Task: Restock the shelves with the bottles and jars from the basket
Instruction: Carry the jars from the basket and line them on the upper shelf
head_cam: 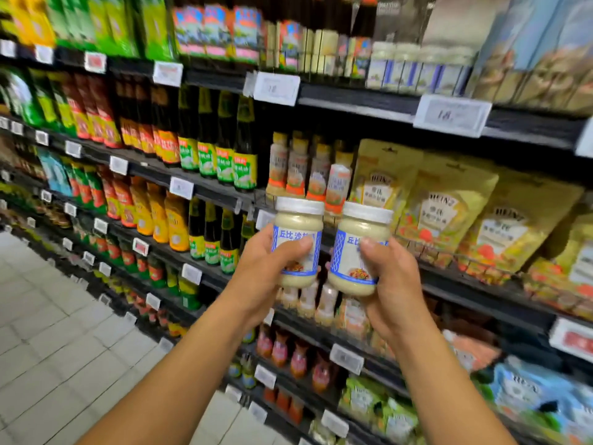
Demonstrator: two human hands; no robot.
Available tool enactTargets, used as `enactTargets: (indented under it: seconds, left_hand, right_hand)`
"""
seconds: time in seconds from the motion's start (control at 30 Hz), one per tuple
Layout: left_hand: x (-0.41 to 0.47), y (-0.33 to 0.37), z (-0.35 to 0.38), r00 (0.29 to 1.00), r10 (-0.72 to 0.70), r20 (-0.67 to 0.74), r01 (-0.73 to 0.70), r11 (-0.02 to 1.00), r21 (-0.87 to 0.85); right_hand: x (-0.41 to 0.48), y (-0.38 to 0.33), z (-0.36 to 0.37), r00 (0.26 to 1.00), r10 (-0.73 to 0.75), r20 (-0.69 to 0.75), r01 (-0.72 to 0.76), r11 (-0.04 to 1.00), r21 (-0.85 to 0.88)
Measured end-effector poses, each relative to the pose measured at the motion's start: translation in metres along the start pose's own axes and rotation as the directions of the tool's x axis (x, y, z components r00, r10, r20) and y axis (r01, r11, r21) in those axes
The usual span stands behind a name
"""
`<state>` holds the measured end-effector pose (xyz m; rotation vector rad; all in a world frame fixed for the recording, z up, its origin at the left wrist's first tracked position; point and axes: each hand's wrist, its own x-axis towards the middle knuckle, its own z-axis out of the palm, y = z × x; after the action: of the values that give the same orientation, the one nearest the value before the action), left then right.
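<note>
Up close, the left hand [261, 277] grips a white-lidded jar of pale dressing [300, 226], thumb curled across its blue-and-white label. The right hand [396, 284] holds a matching jar [356, 255] just beside it the same way. Both jars are upright, held in the air before the shelves [369, 106]. Behind them stand small pale bottles [317, 175], perhaps dressing too, though blur hides the print. Gold Heinz pouches [446, 207] sit to the right, dark bottles [224, 149] further left.

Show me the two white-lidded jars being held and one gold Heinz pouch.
left jar [298, 221]: head view, creamy shoulder below the lid.
right jar [364, 228]: head view, creamy shoulder below the lid.
gold Heinz pouch [446, 208]: head view, its front label.
</note>
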<state>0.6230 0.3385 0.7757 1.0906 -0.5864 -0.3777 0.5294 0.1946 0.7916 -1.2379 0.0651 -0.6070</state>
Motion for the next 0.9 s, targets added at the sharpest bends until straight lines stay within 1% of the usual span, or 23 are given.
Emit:
enactTargets:
  seconds: [0.1, 0.3, 0.4, 0.5, 0.63, 0.73, 0.8, 0.9]
  left_hand:
    - [0.03, 0.022, 0.001, 0.995, 0.103, 0.016, -0.103, 0.995, -0.015]
    - [0.094, 0.073, -0.008, 0.975, 0.214, 0.066, -0.212, 0.977, -0.027]
    - [0.127, 0.104, -0.016, 0.956, 0.275, 0.103, -0.276, 0.961, -0.01]
    - [0.159, 0.14, -0.021, 0.928, 0.329, 0.175, -0.338, 0.941, 0.02]
    - [0.207, 0.183, -0.023, 0.872, 0.378, 0.313, -0.395, 0.919, -0.008]
    - [0.239, 0.207, -0.019, 0.842, 0.375, 0.388, -0.394, 0.918, -0.033]
    - [0.26, 0.219, -0.015, 0.844, 0.369, 0.389, -0.387, 0.922, -0.036]
    - [0.289, 0.229, -0.009, 0.83, 0.344, 0.438, -0.384, 0.923, 0.003]
  right_hand:
    - [0.032, -0.017, 0.013, 0.997, -0.071, 0.027, 0.071, 0.997, -0.018]
    - [0.095, -0.043, 0.047, 0.984, -0.17, 0.044, 0.172, 0.984, -0.046]
    - [0.123, -0.061, 0.068, 0.975, -0.215, 0.057, 0.22, 0.972, -0.088]
    - [0.151, -0.085, 0.088, 0.952, -0.297, 0.079, 0.306, 0.94, -0.151]
    - [0.188, -0.118, 0.112, 0.907, -0.407, 0.109, 0.42, 0.895, -0.153]
    - [0.213, -0.141, 0.126, 0.88, -0.469, 0.074, 0.473, 0.854, -0.218]
    - [0.227, -0.156, 0.132, 0.862, -0.507, 0.021, 0.491, 0.823, -0.285]
    - [0.245, -0.177, 0.134, 0.838, -0.543, -0.057, 0.475, 0.776, -0.414]
